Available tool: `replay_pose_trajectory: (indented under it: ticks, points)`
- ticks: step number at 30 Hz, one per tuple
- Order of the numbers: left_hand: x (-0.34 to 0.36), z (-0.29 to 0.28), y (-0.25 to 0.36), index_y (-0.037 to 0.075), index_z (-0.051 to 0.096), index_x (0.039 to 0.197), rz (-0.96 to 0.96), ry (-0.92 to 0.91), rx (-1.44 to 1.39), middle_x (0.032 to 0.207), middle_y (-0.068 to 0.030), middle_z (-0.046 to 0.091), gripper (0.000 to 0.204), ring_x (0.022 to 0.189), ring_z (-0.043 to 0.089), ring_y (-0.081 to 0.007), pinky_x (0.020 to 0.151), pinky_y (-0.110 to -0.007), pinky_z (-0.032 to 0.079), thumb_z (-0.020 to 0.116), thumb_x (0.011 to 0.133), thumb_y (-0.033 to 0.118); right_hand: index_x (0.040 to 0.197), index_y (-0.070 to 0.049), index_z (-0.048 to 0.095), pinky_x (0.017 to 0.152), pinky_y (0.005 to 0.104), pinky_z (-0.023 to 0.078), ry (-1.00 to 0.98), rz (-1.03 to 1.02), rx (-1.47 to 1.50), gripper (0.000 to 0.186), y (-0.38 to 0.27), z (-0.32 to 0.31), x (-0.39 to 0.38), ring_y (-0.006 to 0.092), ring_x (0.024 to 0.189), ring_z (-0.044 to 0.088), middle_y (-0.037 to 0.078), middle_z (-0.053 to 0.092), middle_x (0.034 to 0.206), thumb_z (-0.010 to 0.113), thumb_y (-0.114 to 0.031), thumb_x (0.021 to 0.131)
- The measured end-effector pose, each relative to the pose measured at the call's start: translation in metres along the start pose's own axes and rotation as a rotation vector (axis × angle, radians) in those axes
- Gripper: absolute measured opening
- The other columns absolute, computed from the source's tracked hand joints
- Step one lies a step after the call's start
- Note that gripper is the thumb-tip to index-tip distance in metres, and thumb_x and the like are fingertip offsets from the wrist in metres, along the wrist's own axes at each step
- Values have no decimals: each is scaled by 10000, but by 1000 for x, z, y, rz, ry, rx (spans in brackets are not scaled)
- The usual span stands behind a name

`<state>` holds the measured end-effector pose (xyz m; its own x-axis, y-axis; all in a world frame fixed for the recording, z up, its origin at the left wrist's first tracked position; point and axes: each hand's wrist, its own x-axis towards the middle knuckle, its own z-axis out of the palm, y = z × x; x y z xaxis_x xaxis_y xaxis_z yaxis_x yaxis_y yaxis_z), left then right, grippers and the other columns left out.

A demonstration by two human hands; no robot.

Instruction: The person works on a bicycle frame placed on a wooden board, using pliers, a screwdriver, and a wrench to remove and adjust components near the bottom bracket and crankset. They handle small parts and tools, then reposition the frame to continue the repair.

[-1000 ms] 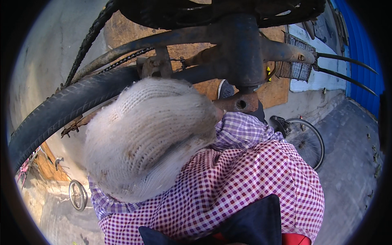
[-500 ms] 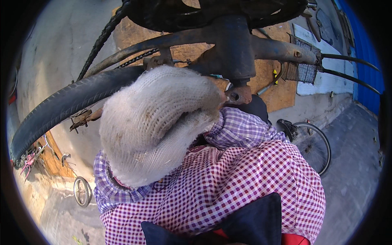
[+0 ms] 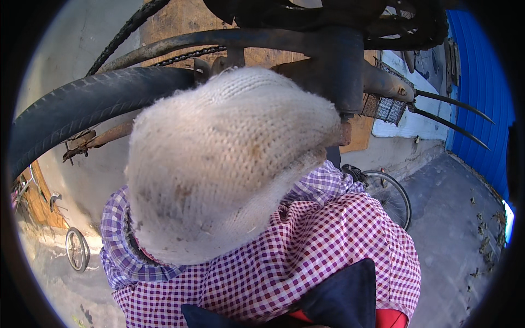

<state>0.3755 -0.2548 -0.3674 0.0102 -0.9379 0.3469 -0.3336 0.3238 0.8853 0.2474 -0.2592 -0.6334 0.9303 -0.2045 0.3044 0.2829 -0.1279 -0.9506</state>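
Observation:
My left hand (image 3: 229, 164), in a thick white knitted glove with brown stains, fills the middle of the view. Its fingers look curled in at the far right end, beside the bicycle's dark bottom bracket shell (image 3: 346, 71); whatever they hold is hidden behind the glove. Just past the fingertips shows a rusty crank end (image 3: 345, 132) below the shell. The worn frame tube (image 3: 202, 39) and black rear tyre (image 3: 104, 90) lie beyond the glove. My right sleeve (image 3: 322, 180), purple checked, reaches in behind the glove, and my right hand is out of sight.
A black chainring (image 3: 404, 33) and a chain (image 3: 128, 35) are at the top. The fork (image 3: 454, 104) points right, near a wire basket (image 3: 391, 109). A loose wheel (image 3: 77, 249) stands lower left, another wheel (image 3: 388, 197) at right. Blue metal sheeting (image 3: 484, 82) lines the right.
My gloved left hand has shifted rightward and looks larger, now covering most of the crank end. The bicycle's shell sits farther right and higher in view.

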Motion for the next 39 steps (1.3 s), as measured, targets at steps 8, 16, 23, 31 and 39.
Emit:
replay_pose_trajectory:
  ticks: [8, 16, 23, 31, 39]
  points:
    - [-1, 6, 2, -26, 677, 1252, -21, -9, -44, 1162, -170, 726, 384, 1050, 726, -232, 910, -328, 598, 766, 891, 68, 1374, -80, 636, 1073, 450, 526, -1, 33, 40, 404, -1, -3, -1, 299, 1258, 616, 143, 629, 1378, 702, -235, 1006]
    - [11, 10, 9, -34, 682, 1243, -62, -55, -44, 1151, -171, 726, 371, 1029, 729, -227, 893, -319, 600, 760, 896, 68, 1380, -84, 628, 1077, 453, 530, 20, 23, 83, 422, -7, -3, 1, 296, 1261, 614, 141, 624, 1376, 718, -241, 999]
    - [26, 18, 17, -42, 686, 1236, -139, -112, -41, 1142, -172, 726, 360, 1011, 732, -223, 878, -312, 602, 754, 900, 69, 1386, -88, 621, 1079, 456, 534, 61, 14, 187, 439, -23, -18, 7, 293, 1263, 612, 140, 620, 1374, 731, -246, 992]
    - [42, 37, 29, -56, 761, 1060, -368, 45, -44, 995, -141, 757, 243, 712, 709, -155, 615, -249, 565, 760, 820, -98, 1313, -90, 665, 936, 377, 577, 136, 121, 375, 473, -92, -50, 24, 229, 1094, 680, 97, 700, 1209, 786, -362, 946]
    - [54, 43, 48, -51, 757, 1074, -545, 127, -65, 960, -127, 756, 251, 643, 676, -122, 551, -216, 521, 751, 827, -95, 1214, -68, 707, 686, 314, 575, 117, 378, 446, 386, -145, -78, 26, 154, 790, 694, 51, 730, 948, 775, -319, 930]
